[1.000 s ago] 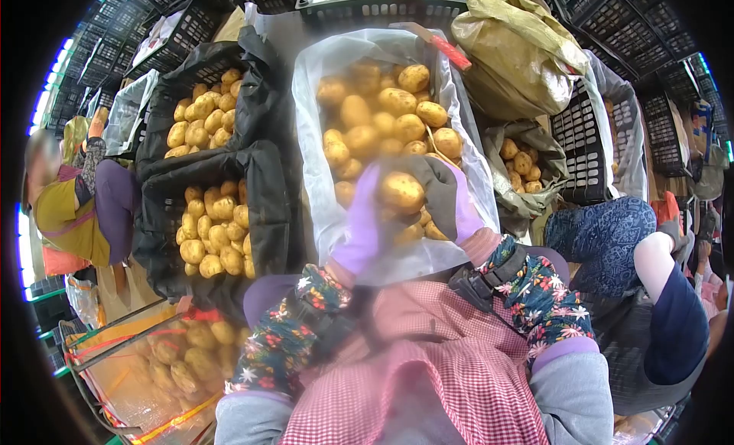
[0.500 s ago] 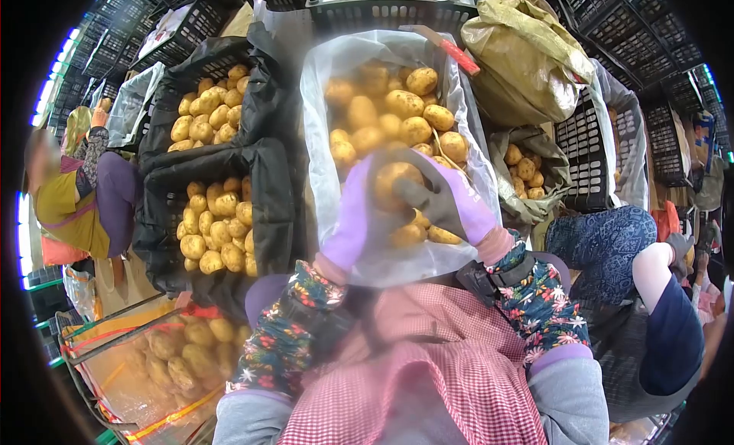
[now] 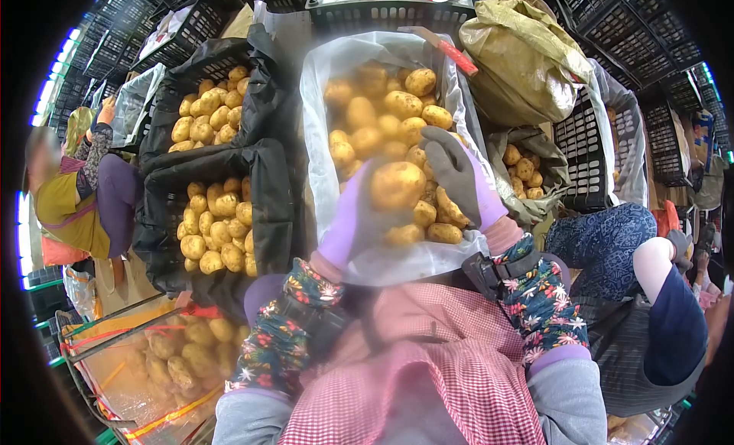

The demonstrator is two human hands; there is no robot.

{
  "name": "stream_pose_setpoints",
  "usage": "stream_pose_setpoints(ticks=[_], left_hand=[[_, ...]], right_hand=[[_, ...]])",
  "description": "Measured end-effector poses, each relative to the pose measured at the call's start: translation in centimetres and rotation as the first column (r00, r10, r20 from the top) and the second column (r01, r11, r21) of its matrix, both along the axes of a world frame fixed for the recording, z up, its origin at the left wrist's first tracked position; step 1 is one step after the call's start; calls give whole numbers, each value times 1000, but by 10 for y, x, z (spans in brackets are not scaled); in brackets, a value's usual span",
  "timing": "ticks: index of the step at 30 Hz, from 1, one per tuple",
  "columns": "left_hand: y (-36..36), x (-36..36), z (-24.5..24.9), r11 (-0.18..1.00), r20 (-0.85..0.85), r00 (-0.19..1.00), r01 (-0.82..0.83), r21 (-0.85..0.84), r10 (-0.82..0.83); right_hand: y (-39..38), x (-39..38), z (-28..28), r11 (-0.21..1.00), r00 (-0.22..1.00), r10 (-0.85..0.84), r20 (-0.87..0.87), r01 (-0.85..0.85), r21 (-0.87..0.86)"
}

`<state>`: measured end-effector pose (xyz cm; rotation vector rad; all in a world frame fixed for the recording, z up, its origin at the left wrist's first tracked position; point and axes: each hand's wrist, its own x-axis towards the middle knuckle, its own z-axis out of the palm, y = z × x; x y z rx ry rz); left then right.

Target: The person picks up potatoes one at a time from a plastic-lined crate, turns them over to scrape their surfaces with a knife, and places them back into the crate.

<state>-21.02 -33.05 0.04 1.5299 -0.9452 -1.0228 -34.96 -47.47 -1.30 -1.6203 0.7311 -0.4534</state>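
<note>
My left hand (image 3: 367,208), in a purple and grey glove, holds a potato (image 3: 397,186) above the near half of a crate lined with white plastic (image 3: 317,139). The view is smeared around its fingers. My right hand (image 3: 459,173), gloved alike, is just right of that potato, over the crate's right side. Its fingers are bent slightly over the potatoes (image 3: 404,104); whether they grip one is hidden. A red-handled knife (image 3: 457,56) rests across the crate's far right edge.
Two black-lined crates of potatoes (image 3: 275,208) stand left, with a clear bag of potatoes (image 3: 180,361) below them. To the right are a green sack (image 3: 527,59), an open potato sack (image 3: 497,151) and a seated person (image 3: 650,330). Another person (image 3: 84,185) sits far left.
My right hand has moved off the held potato, up and to the right, over the crate's potatoes. The potato in my left hand is now more exposed.
</note>
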Motion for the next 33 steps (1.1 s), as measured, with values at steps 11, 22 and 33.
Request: stream_pose_setpoints(ticks=[11,22,33], left_hand=[[12,-7,-40,996,165,985,-35,-84,48],[0,3,-6,981,-411,895,-195,-18,171],[-4,18,5,945,-622,743,-327,-13,249]], right_hand=[[24,-4,24,963,984,146,-101,-165,-216],[-114,48,1,754,881,-186,-436,-157,-638],[-263,102,-95,586,768,-460,-445,-114,-802]])
